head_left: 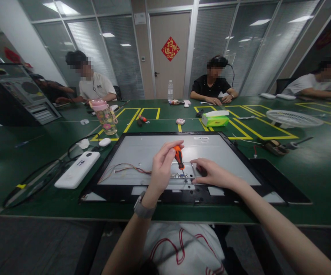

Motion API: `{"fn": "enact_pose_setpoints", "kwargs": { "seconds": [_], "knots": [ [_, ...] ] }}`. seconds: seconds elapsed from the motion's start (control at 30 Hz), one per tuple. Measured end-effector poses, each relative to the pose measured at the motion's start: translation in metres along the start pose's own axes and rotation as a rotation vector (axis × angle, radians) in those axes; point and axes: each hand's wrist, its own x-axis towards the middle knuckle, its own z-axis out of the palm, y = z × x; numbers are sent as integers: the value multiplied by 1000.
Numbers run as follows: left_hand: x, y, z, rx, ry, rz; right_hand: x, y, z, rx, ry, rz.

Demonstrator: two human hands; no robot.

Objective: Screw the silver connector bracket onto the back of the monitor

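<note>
A display panel (228,152) lies face down in its black frame on the green table, right in front of me. My left hand (162,168) is closed round an orange-handled screwdriver (179,157), held upright with its tip on a small circuit board (179,176) near the panel's front edge. My right hand (211,173) rests on the panel just right of the board, fingers pressed down beside the screwdriver tip. Thin coloured wires (125,168) run left from the board across the panel's back.
A white box (78,169) and black cables (39,179) lie left of the panel. Behind stand a pink bottle (105,116), a green tissue pack (215,119), a white fan grille (294,117) and a computer case (16,95). Three people sit at the far side.
</note>
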Motion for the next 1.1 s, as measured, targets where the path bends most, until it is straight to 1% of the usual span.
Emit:
{"fn": "enact_pose_setpoints", "kwargs": {
  "seconds": [0.1, 0.27, 0.4, 0.47, 0.6, 0.83, 0.9, 1.0, 1.1],
  "knots": [
    [0, 1, 0, 77, 26, 53, 0, 1, 1, -5, 7, -3],
    [1, 3, 0, 58, 7, 30, 0, 0, 1, 8, 6, 3],
    [1, 3, 1, 111, 42, 76, 0, -1, 0, -13, -3, 10],
    [1, 2, 2, 97, 37, 50, 0, -1, 0, -10, -6, 16],
    [0, 1, 3, -6, 42, -22, 0, 0, 0, 6, -2, 8],
    [1, 2, 3, 118, 33, 81, 0, 1, 0, 0, 2, 6],
    [0, 2, 3, 86, 20, 53, 0, 0, 0, 6, 3, 7],
    [-1, 1, 3, -23, -17, -6, 0, -1, -1, 8, 0, 10],
    [-1, 1, 3, -50, -48, -11, 0, -2, -1, 4, -3, 13]
  ]
}}
